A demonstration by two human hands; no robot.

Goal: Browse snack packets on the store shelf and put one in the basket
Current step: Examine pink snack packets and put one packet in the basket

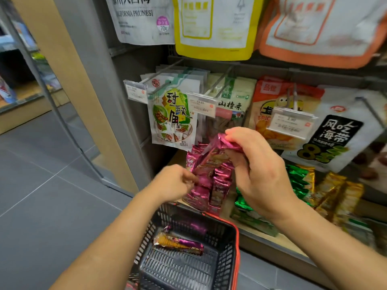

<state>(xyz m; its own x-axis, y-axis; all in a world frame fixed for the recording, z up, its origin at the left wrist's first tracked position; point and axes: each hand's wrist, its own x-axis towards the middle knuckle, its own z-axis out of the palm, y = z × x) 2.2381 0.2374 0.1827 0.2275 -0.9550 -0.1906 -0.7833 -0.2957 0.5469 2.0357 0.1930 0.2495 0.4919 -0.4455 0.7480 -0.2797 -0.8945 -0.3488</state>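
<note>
A stack of shiny pink snack packets point(211, 185) stands on the low shelf point(293, 245). My right hand point(255, 170) pinches the top of one pink packet point(211, 155) and holds it raised above the stack. My left hand point(173, 183), fingers curled, reaches to the left side of the pink packets; whether it grips one is unclear because of blur. Below, a black basket with a red rim point(236, 254) hangs near my left forearm, and a purple and orange packet point(178, 243) lies inside it.
Green packets point(297, 181) and gold packets point(339, 195) lie right of the pink ones. Hanging bags point(173, 116) with price tags point(292, 122) fill the pegs above. Grey floor tiles point(52, 185) spread to the left beside a beige pillar point(69, 70).
</note>
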